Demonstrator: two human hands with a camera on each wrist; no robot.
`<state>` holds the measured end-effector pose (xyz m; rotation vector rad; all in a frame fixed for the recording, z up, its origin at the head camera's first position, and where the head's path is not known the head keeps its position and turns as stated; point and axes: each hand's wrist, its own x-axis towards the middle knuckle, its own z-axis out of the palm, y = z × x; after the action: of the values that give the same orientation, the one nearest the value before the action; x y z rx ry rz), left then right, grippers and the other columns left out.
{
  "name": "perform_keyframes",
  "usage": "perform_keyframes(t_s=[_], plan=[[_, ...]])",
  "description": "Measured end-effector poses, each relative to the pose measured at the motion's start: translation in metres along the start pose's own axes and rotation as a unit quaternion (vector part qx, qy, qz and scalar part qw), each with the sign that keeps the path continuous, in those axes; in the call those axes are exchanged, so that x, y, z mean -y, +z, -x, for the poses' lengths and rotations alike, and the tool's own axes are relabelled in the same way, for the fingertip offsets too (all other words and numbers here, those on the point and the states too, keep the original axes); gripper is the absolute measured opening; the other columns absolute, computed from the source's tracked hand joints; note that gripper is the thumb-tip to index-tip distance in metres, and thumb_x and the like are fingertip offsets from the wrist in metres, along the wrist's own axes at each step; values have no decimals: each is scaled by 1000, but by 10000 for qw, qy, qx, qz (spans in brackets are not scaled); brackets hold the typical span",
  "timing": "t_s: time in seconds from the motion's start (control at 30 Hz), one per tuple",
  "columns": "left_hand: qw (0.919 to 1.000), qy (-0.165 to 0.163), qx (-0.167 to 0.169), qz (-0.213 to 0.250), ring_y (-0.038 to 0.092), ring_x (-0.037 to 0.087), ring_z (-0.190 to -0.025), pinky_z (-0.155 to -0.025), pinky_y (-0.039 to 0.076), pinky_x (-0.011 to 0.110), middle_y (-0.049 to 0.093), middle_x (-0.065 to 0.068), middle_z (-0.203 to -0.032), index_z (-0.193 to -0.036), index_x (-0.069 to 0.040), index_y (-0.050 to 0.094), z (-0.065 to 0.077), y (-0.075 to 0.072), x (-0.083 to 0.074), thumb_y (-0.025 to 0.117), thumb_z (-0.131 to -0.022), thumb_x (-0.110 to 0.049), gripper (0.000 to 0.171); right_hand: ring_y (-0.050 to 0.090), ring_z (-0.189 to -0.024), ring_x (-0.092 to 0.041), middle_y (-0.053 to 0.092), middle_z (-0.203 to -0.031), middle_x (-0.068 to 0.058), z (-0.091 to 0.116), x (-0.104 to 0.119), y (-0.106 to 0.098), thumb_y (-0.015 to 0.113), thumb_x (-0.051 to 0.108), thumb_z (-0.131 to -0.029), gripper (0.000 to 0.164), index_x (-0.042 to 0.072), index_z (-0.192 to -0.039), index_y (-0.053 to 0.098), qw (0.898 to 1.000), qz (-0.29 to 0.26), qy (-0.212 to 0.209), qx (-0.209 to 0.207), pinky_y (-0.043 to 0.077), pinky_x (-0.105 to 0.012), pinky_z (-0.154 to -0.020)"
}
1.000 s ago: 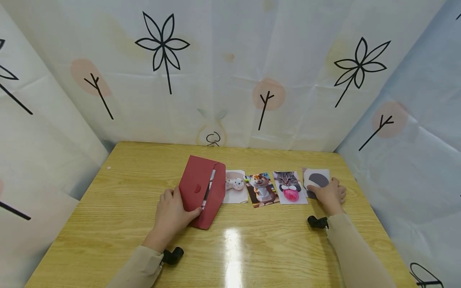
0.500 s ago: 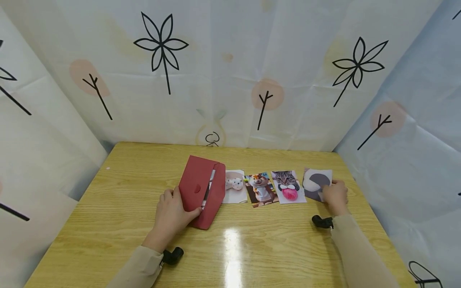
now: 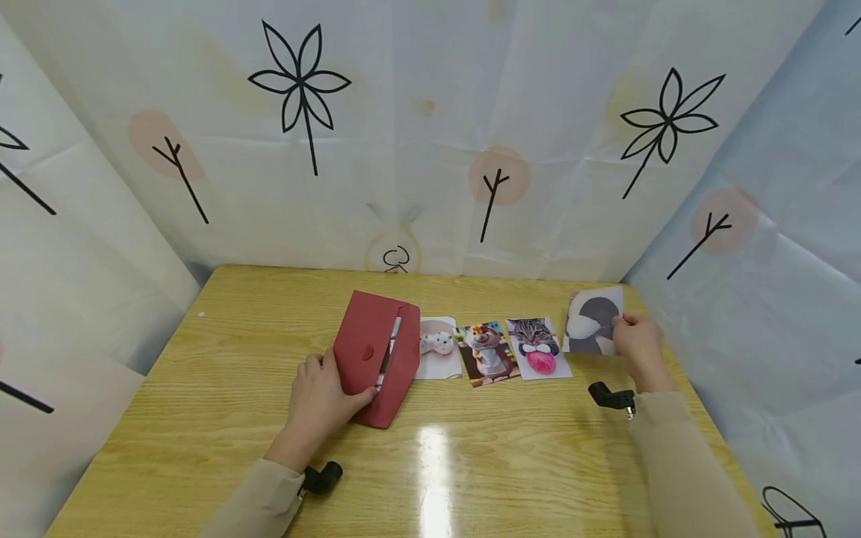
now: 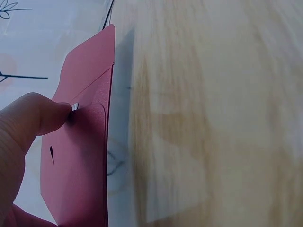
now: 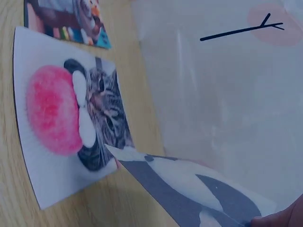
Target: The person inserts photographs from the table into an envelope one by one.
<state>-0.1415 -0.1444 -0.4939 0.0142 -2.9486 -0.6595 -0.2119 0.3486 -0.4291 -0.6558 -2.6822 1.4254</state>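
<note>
On the left, my left hand (image 3: 323,400) grips a red envelope (image 3: 366,351), thumb across its front by the flap opening. Pale edges of what lies inside show in the slot. In the left wrist view the thumb (image 4: 35,113) presses on the envelope (image 4: 85,156), which stands tilted above the wood. My right hand (image 3: 640,350) pinches the right edge of a grey-and-white photo card (image 3: 592,321), held raised off the table. Seen from the right wrist, that card (image 5: 189,189) tilts up near the cat photo card (image 5: 52,113); only part of a fingertip shows there.
Between my hands lie a cat photo card (image 3: 539,350), a chipmunk-like picture card (image 3: 487,353) and a bow picture card (image 3: 439,347) partly under the envelope. Patterned white sheets (image 3: 417,134) rise behind and beside the wooden table (image 3: 504,463).
My right hand has shifted from lying over the grey-and-white card to its right edge and lifted it up off the table. The left hand and envelope stay put.
</note>
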Motion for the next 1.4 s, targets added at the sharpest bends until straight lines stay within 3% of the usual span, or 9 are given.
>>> perform_keyframes(t_s=[0.1,0.23,0.33,0.6,0.83,1.0,1.4], plan=[[10000,7,-6,-22,43,39,-100,-81,41,50,45,27,-113,-134,14,38,0,0,0,77,-70,-58,103,38,-125,-38,31,-145,-29,3,8,9,32,28,-104,57,-9,-147,28,9995,-225,15,198,37,-50,-99],[10000,16,-23,-46,44,39,-100,-81,41,51,45,28,-113,-134,14,38,-1,1,0,76,-70,-58,103,44,-104,-26,43,-128,-20,6,18,26,38,28,-103,48,-8,-135,44,9987,-433,-55,255,42,-34,-83],[10000,16,-31,-54,43,40,-101,-82,41,51,45,28,-113,-133,14,39,-1,1,0,76,-70,-59,103,47,-98,-22,46,-123,-17,9,24,39,40,29,-103,47,-7,-132,47,9976,-494,-90,482,42,-28,-77],[10000,-9,6,-67,43,40,-102,-82,41,51,45,28,-114,-133,13,39,-1,1,-4,75,-70,-60,103,50,-102,-23,52,-125,-18,24,45,82,48,29,-101,45,-4,-131,53,9907,-958,-194,948,41,-36,-90],[10000,-34,35,-10,42,40,-103,-84,40,52,45,27,-114,-134,13,39,0,0,-10,75,-70,-60,103,54,-95,-20,59,-119,-14,42,58,119,60,30,-97,39,1,-122,64,9818,-1059,-659,1434,46,-28,-76],[10000,-31,18,-16,42,40,-103,-84,40,52,45,27,-113,-134,13,39,0,1,-11,76,-70,-60,103,56,-93,-20,60,-119,-13,53,64,143,62,29,-95,36,3,-120,66,9730,-1366,-719,1718,49,-29,-72],[10000,-45,8,-86,43,39,-102,-82,41,51,45,26,-113,-134,13,39,2,0,-14,75,-70,-60,104,61,-92,-22,66,-105,-10,71,68,179,65,26,-94,28,4,-110,71,9772,-1010,-1019,1566,50,-32,-75]])
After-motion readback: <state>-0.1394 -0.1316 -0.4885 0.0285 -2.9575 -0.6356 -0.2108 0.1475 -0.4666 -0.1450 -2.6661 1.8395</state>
